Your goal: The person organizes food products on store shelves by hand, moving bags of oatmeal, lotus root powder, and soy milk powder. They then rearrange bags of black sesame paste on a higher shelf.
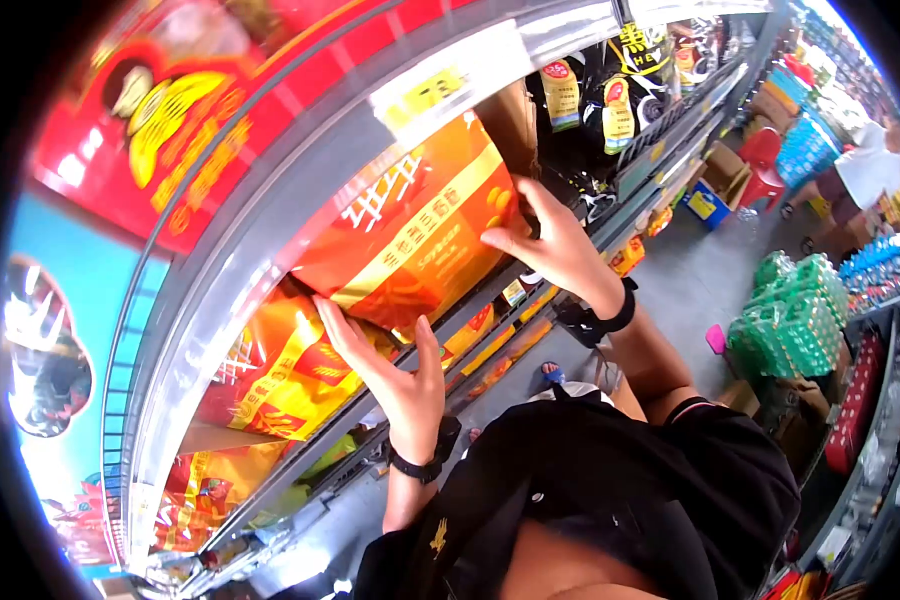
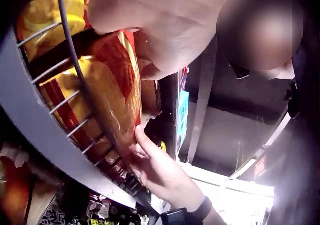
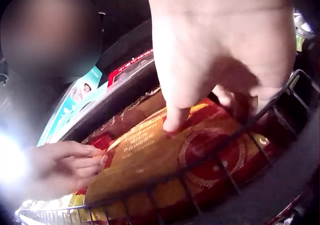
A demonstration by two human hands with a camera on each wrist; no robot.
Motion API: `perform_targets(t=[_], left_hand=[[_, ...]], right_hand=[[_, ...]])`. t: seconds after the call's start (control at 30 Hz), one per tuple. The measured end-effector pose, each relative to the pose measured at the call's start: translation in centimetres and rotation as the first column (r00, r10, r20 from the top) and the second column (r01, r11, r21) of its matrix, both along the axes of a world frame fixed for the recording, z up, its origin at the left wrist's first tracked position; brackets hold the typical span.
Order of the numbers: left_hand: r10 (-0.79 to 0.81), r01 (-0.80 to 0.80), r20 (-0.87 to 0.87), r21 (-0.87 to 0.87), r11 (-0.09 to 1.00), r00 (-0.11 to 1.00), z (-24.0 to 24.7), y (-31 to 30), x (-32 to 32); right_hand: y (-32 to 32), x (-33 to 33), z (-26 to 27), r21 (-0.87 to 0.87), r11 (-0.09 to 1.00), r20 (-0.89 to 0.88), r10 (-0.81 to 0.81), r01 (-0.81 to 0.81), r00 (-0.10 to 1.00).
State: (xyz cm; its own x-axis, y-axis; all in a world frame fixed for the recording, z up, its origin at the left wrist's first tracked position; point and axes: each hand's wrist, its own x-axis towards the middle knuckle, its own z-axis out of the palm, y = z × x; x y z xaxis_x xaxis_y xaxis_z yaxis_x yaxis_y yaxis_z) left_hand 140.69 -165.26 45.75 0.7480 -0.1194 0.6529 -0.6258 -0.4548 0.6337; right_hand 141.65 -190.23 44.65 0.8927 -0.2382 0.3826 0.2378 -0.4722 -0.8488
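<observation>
An orange-and-red bag of soybean milk powder (image 1: 420, 215) stands tilted at the front of a shelf, beneath a price tag. My left hand (image 1: 405, 390) holds its lower left corner, with the bag's edge between thumb and fingers in the left wrist view. At the right edge my right hand (image 1: 565, 255) grips the bag, its thumb pressed on the printed front and its other fingers round the side, partly hidden. Just below and left of it lies a yellow-and-red bag (image 1: 295, 375) of similar make.
A wire rail (image 2: 75, 69) runs along the shelf's front edge. Dark bags (image 1: 620, 95) fill the shelf to the right. Across the aisle stand green-wrapped packs (image 1: 790, 320), a red stool (image 1: 760, 155) and a person in a white top (image 1: 870, 170).
</observation>
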Motion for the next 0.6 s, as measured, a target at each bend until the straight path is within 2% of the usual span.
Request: perform_targets(t=[0.07, 0.1, 0.17, 0.2, 0.3, 0.43, 0.53, 0.57, 0.6], left_hand=[[0.072, -0.076, -0.046, -0.075, 0.994, 0.996, -0.2, -2.5, 0.7], [0.031, -0.055, -0.123, -0.198, 0.979, 0.992, -2.1, -2.4, 1.8], [-0.073, -0.091, -0.37, -0.409, 0.908, 0.926, -1.1, -2.9, 2.1], [-0.056, -0.114, -0.373, -0.417, 0.902, 0.926, -0.6, -3.1, 2.0], [-0.172, -0.019, -0.453, -0.387, 0.922, 0.875, -1.3, -0.5, 2.9], [-0.165, -0.013, -0.481, -0.346, 0.938, 0.861, 0.2, -1.6, 2.5], [-0.024, -0.068, -0.369, -0.233, 0.97, 0.929, -0.8, -2.2, 3.0], [-0.028, -0.071, -0.347, -0.271, 0.96, 0.937, -0.9, -2.7, 3.2], [0.017, -0.088, -0.294, -0.232, 0.969, 0.956, -1.6, -2.4, 3.9]], right_hand=[[-1.4, 0.1, 0.8, -0.122, 0.991, 0.039, 0.062, -0.057, 0.997], [-1.9, 0.3, 0.8, -0.13, 0.989, 0.059, 0.08, -0.072, 0.995], [-2.7, 1.4, 0.2, -0.154, 0.981, 0.112, 0.14, -0.122, 0.984], [-3.0, 1.8, 0.0, -0.254, 0.957, 0.133, 0.176, -0.139, 0.975], [-3.4, 2.5, 0.6, -0.092, 0.939, 0.07, 0.338, -0.332, 0.938], [-4.2, 3.7, 0.4, -0.079, 0.909, 0.102, 0.415, -0.409, 0.904], [-4.2, 3.8, 0.1, -0.088, 0.908, 0.142, 0.418, -0.409, 0.897], [-4.2, 4.0, -0.1, -0.087, 0.916, 0.174, 0.401, -0.391, 0.899], [-4.1, 4.0, -0.2, -0.086, 0.923, 0.202, 0.384, -0.375, 0.901]])
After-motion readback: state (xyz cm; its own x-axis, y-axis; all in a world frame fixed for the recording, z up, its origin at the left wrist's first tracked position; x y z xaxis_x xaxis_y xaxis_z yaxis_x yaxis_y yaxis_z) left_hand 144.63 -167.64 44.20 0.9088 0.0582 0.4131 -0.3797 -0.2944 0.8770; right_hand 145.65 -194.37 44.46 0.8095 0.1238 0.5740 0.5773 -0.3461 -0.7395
